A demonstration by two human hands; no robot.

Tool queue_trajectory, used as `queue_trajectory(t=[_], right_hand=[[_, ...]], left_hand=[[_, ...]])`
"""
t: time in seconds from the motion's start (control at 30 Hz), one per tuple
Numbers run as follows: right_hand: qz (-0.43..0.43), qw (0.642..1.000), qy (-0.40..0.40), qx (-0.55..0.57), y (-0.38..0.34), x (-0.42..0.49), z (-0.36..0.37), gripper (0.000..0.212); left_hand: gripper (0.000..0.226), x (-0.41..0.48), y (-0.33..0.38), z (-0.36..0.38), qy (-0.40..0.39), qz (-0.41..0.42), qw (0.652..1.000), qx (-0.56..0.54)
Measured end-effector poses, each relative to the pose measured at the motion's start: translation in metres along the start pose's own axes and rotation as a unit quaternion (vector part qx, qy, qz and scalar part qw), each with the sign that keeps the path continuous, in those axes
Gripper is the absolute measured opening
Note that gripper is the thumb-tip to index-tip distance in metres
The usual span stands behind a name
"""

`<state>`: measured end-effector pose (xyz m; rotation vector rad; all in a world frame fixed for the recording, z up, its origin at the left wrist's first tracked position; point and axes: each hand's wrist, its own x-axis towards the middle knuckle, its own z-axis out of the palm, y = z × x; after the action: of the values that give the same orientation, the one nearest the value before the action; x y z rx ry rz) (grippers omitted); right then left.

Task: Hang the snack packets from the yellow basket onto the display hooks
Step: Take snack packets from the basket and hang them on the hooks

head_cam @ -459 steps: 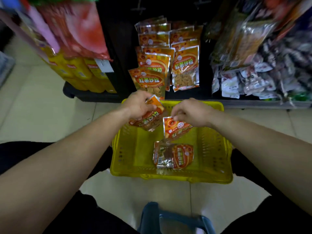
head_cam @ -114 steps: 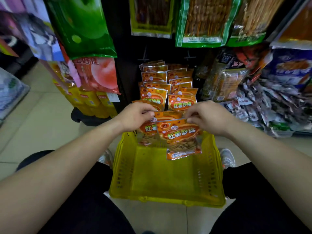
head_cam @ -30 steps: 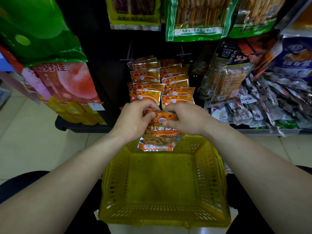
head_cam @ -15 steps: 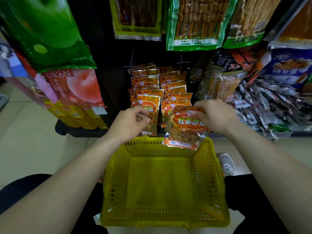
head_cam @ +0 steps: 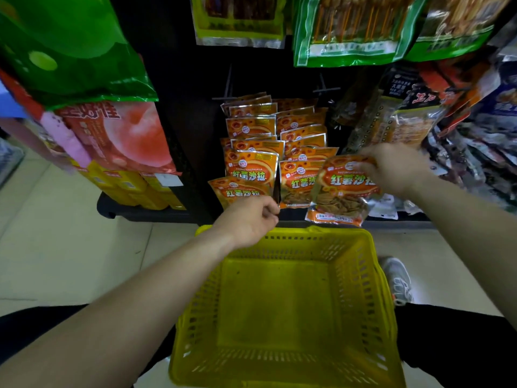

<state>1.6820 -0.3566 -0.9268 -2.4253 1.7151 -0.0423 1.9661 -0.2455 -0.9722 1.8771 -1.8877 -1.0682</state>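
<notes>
Although both hands were clasped on one bundle of packets a second ago, they have now parted. The right hand (head_cam: 394, 169) has carried a single orange packet (head_cam: 345, 191) off to the right. It holds the packet in the air in front of the rack, fingers clamped on the top edge and the bag dangling below, just right of the columns of hanging packets (head_cam: 253, 127). The left hand (head_cam: 249, 219) has dropped low, right at the bottom of the front packet in the left column. Its fingers are curled in together, but I cannot tell whether they pinch that packet's lower edge or hold nothing. The yellow basket (head_cam: 313, 232) between the person's legs shows only its bare bottom, and a shoe (head_cam: 397, 278) stands beside its right wall.

With the basket emptied, the packet in the right hand looks like the last one to hang. Its hole has not yet met a hook. The thin hooks (head_cam: 228, 85) are mostly hidden behind the stock, so the top edge probably needs lining up with a rod tip and sliding on. The foil looks floppy and slick, so the free hand may be needed to steady it.
</notes>
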Motion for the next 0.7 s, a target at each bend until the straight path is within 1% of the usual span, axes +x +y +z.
queue_trajectory(t=[0.2, 0.33, 0.5, 0.57, 0.7], right_hand=[[-0.024, 0.999, -0.031, 0.021, -0.01, 0.048, 0.032, 0.033], [-0.037, 0.998, -0.047, 0.028, -0.019, 0.071, 0.058, 0.032], [-0.045, 0.997, -0.056, 0.023, -0.025, 0.085, 0.088, 0.032], [-0.051, 0.997, -0.05, 0.015, -0.023, 0.088, 0.096, 0.032], [-0.054, 0.998, -0.03, 0.019, -0.019, 0.094, 0.099, 0.033]], left_hand=[[0.017, 0.057, 0.004, 0.051, -0.001, 0.001, 1.0, -0.023], [0.021, 0.093, -0.004, 0.079, -0.037, -0.011, 0.998, -0.04], [0.038, 0.127, -0.016, 0.104, -0.074, -0.055, 0.994, -0.061], [0.041, 0.134, -0.02, 0.112, -0.071, -0.061, 0.993, -0.068], [0.038, 0.14, -0.026, 0.12, -0.032, -0.047, 0.995, -0.078]])
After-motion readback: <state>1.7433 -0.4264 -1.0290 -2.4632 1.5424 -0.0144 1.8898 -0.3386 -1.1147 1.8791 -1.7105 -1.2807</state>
